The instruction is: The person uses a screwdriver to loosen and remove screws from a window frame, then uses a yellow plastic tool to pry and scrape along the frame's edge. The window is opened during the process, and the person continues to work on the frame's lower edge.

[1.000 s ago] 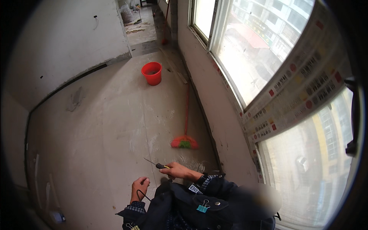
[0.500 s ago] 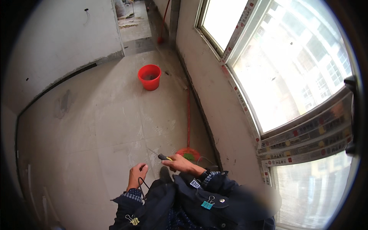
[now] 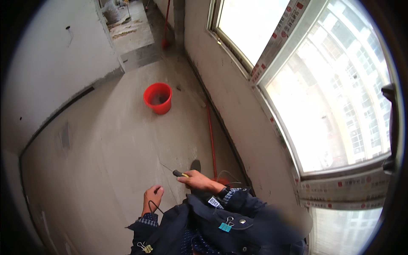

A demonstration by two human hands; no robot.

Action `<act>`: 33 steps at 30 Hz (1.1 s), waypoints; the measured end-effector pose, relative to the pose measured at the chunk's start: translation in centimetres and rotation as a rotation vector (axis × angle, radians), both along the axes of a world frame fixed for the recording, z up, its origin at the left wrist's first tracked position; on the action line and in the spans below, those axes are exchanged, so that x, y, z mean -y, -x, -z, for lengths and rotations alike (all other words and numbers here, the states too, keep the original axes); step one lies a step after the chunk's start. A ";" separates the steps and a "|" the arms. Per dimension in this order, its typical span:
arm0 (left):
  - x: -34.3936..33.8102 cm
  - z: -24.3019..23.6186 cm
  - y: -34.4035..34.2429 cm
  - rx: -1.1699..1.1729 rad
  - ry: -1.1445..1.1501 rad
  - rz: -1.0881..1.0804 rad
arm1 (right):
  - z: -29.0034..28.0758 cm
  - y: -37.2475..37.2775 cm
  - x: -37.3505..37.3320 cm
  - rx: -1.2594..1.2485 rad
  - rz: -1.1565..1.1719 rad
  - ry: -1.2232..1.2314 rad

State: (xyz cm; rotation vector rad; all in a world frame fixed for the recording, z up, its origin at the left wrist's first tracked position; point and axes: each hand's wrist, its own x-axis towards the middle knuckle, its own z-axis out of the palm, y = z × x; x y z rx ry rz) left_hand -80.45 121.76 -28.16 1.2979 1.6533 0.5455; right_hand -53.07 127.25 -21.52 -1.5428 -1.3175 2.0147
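Observation:
My right hand (image 3: 195, 180) is closed round the black-and-yellow handle of a screwdriver-like tool (image 3: 178, 173), whose thin shaft points up-left. My left hand (image 3: 152, 195), lower and to the left, has its fingers curled; whether anything is in them I cannot make out. A dark loop (image 3: 156, 205) shows by my left wrist. Past my right hand lies a red-handled broom (image 3: 210, 136), its head partly hidden by the hand and arm. My dark shoe (image 3: 195, 164) shows on the tiled floor (image 3: 119, 153).
A red bucket (image 3: 161, 109) stands ahead. The window wall (image 3: 212, 93) runs along my right, with taped frames (image 3: 331, 187). A plain wall (image 3: 55, 63) is on the left. At the far end a doorway (image 3: 127, 29) leads on, a red-handled tool (image 3: 167, 25) upright near it.
The bucket appears lower and nearer, and more of the window shows, as the view moves forward. My shoe has come out ahead of my hands. The broom head has passed behind my right hand.

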 end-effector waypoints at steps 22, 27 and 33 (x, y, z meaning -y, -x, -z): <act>-40.8 -2.7 -5.0 0.105 -0.025 0.236 | -2.8 -7.8 -33.0 0.092 0.381 -0.188; -51.3 -3.0 -8.5 0.110 -0.066 0.365 | -5.5 -10.8 -37.6 0.047 0.573 -0.229; -59.3 -3.5 -13.8 0.117 -0.008 0.511 | -6.3 -13.8 -38.8 0.001 0.912 -0.476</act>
